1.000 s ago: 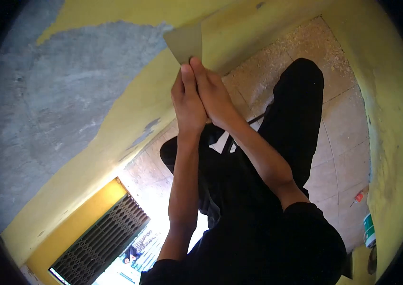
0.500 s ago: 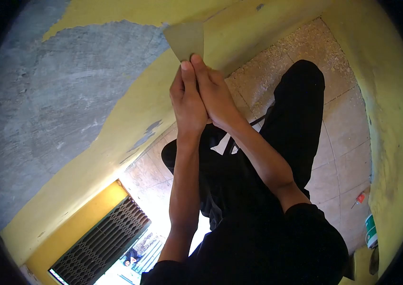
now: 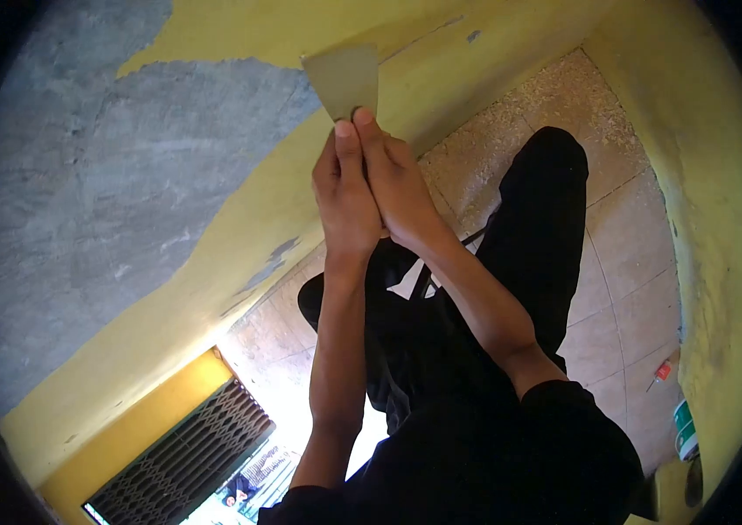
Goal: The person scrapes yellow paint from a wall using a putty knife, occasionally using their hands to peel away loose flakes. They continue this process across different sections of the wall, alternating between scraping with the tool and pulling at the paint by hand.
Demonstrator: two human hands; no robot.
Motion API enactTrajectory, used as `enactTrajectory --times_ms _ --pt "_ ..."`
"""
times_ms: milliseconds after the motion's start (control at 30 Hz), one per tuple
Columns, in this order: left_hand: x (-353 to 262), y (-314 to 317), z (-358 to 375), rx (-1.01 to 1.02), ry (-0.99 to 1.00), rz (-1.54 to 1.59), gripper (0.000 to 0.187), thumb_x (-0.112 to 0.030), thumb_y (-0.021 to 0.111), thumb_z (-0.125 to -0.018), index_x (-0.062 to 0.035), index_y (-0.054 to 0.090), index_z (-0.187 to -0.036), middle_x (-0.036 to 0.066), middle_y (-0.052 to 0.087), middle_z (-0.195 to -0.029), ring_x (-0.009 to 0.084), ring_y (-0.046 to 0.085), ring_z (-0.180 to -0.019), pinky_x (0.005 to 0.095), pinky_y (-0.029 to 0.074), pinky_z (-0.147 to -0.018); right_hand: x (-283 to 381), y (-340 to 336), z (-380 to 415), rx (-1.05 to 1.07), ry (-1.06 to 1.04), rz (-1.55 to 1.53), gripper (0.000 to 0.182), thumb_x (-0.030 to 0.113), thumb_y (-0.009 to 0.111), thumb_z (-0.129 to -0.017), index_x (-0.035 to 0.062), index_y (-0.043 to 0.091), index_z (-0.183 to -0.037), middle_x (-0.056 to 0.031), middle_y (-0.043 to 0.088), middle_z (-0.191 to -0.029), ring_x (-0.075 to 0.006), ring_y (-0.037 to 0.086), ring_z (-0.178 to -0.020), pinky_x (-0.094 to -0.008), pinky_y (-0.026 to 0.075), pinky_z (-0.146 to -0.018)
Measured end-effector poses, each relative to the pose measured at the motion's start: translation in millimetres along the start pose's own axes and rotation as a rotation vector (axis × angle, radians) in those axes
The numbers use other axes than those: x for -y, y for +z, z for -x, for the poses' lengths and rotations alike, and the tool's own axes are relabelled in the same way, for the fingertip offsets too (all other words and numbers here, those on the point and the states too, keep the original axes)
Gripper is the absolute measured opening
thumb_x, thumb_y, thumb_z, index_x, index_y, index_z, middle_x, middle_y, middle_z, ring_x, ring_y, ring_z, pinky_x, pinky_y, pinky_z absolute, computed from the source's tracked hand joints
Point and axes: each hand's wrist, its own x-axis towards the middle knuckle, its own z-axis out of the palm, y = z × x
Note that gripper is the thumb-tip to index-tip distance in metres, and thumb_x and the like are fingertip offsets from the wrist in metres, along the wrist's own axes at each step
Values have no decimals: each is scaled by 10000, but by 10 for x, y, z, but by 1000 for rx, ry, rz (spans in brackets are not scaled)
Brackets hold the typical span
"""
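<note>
Both my hands grip one wide-bladed paint scraper (image 3: 344,80), and its handle is hidden inside them. My left hand (image 3: 346,206) is wrapped round it from the left, thumb pressed near the base of the blade. From the right, my right hand (image 3: 399,188) closes against the left one, its thumb also at the blade's base. The scraper's broad edge lies at the yellow paint (image 3: 240,31) of the wall, close to the ragged border of a bare grey patch (image 3: 152,184). Whether the edge touches the wall is hard to tell.
Paint flakes (image 3: 511,131) litter the tiled floor (image 3: 624,254) along the wall's foot. A second yellow wall (image 3: 721,262) rises at the right. A red-and-white item (image 3: 663,371) and a green-and-white container (image 3: 685,429) are at lower right. A folding metal gate (image 3: 183,451) stands at lower left.
The view has shifted slightly, so the wall and floor sit lower in it. The scraper's edge is now a little further onto the yellow paint. Both hands keep the same grip.
</note>
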Motion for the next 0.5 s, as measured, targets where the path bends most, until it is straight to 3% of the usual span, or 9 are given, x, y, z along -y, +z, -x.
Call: enactTrajectory --times_ms 67,167,300,367,400,467,500 --pt "22 17 -18 -28 22 -40 564 -440 343 -1095 18 636 -944 115 690 -896 171 591 -856 312 479 -816 -105 -4 -6 -61 112 -46 548 447 402 -1084 -18 610 -882 -57 577 -727 -126 519 -696 -316 453 -611" --pt "-65 17 -50 -29 20 38 574 -468 362 -1085 6 650 -938 110 691 -899 171 601 -847 316 484 -812 -29 50 -75 -39 -95 -34 544 444 402 -1085 -18 605 -881 -58 574 -722 -127 508 -684 -311 446 -600" --pt "-47 -10 -3 -14 9 -16 585 -476 362 -1084 13 651 -940 120 696 -912 180 609 -857 333 489 -822 86 3 -21 26 53 23 541 435 399 -1086 -21 609 -886 -60 586 -728 -132 510 -683 -312 449 -602" --pt "59 33 -49 -12 26 31 583 -470 357 -1086 13 651 -941 120 695 -911 180 609 -856 333 488 -820 -79 -8 -38 -55 87 -17 546 431 394 -1088 -27 616 -890 -64 597 -735 -129 515 -688 -320 457 -612" --pt "104 33 -65 -10 13 67 581 -464 353 -1088 12 652 -943 120 695 -910 180 609 -856 333 487 -818 -13 24 -75 -53 78 -18 546 431 394 -1088 -27 616 -890 -64 597 -735 -129 515 -688 -320 457 -612" --pt "-191 -15 -71 12 30 7 578 -453 341 -1093 16 649 -954 121 698 -918 178 605 -860 329 484 -827 136 90 -79 -68 -163 41 547 429 395 -1088 -28 624 -894 -67 597 -734 -129 521 -687 -320 461 -621" --pt "-223 -43 -84 34 26 37 577 -452 342 -1092 18 647 -956 120 699 -919 178 603 -864 328 481 -831 123 92 -27 -70 -141 43 547 429 395 -1088 -28 624 -894 -67 597 -734 -129 521 -687 -320 461 -621"
